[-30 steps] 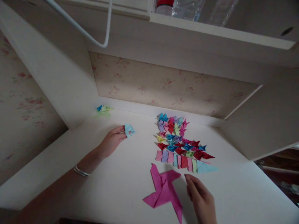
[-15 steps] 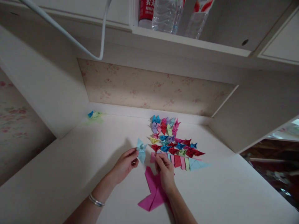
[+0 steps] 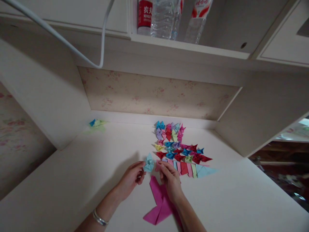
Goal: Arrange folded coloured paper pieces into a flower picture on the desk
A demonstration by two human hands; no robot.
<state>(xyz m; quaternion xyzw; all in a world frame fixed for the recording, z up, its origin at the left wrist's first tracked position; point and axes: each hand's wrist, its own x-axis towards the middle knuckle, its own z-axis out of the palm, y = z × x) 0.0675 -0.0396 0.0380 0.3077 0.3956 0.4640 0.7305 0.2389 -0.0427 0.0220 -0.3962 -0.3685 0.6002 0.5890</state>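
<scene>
My left hand [image 3: 132, 175] pinches a light blue origami piece [image 3: 149, 163] by its left side and holds it over the table. Its points spread out around a folded middle. Close by on the right, my right hand [image 3: 170, 180] is closed, thumb and fingertips together; whatever is between them cannot be made out. Behind those fingertips lies a row of overlapping folded paper pieces [image 3: 183, 168] in pink, red, green and light blue. A large magenta folded paper [image 3: 158, 203] lies below, partly covered by my right hand and forearm.
Several small colourful origami pieces [image 3: 170, 154] stand in rows beyond my hands. A green and blue folded paper [image 3: 96, 123] sits at the far left corner. Overhead, a shelf [image 3: 188, 45] holds plastic bottles [image 3: 162, 19], and a white cable [image 3: 79, 55] hangs at left.
The light blue origami piece has turned in my left hand and come slightly lower and to the right, closer to my right hand. My right hand has hardly moved. The view has shifted a little.
</scene>
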